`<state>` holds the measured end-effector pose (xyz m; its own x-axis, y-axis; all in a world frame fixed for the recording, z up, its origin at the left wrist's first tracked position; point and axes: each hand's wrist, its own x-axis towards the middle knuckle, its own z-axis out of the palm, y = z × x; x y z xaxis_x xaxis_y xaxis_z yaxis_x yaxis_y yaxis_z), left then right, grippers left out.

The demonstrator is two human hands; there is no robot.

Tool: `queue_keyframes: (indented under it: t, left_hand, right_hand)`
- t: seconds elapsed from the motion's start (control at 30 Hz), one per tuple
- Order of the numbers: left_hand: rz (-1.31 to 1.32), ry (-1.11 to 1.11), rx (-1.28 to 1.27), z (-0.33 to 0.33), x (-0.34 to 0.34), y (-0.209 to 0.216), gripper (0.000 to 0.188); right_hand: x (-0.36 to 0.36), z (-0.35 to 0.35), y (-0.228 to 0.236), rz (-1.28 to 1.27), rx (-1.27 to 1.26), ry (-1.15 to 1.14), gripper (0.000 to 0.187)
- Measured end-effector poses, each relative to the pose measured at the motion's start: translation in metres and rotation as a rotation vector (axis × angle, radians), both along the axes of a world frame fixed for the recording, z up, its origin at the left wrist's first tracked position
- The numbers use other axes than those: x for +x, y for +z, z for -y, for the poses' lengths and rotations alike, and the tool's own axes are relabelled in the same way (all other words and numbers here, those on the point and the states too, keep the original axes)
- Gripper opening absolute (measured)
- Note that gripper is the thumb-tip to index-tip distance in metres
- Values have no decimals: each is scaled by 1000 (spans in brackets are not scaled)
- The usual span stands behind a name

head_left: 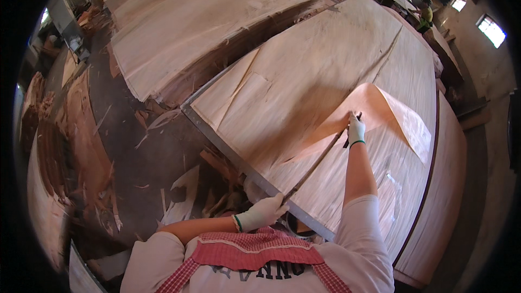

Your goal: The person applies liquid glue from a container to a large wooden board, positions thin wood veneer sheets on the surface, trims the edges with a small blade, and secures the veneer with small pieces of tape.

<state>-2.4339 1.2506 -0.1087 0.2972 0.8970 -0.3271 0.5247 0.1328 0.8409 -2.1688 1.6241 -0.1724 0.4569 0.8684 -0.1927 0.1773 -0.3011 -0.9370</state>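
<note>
White-gloved, the right hand [356, 129] clasps a dark tool [346, 143] over the veneer sheet [336, 38]; the left hand [263, 213] half-curls by a narrow strip [316, 165] at the sheet's near edge, grip unclear.

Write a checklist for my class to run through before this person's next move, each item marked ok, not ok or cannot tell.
1. Both hands gloved: ok; left hand and right hand are in white.
2. Right hand gripping the dark object: ok, fingers closed around it.
3. Left hand's grip: cannot tell; fingers partly hidden.
4. Thin sheet flat: not ok; it curls up.
5. Floor at left free of scraps: not ok.
</note>
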Motion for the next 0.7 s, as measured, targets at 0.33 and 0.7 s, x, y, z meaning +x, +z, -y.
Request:
queue_keyframes:
  t: [0.33,0.7]
  left_hand:
    - [46,-8,141,-45,39,4,37]
    - [65,-95,11,-11,71,57,35]
  right_hand:
    - [97,13,20,-92,104,-68,31]
    - [89,4,28,-32,46,3,28]
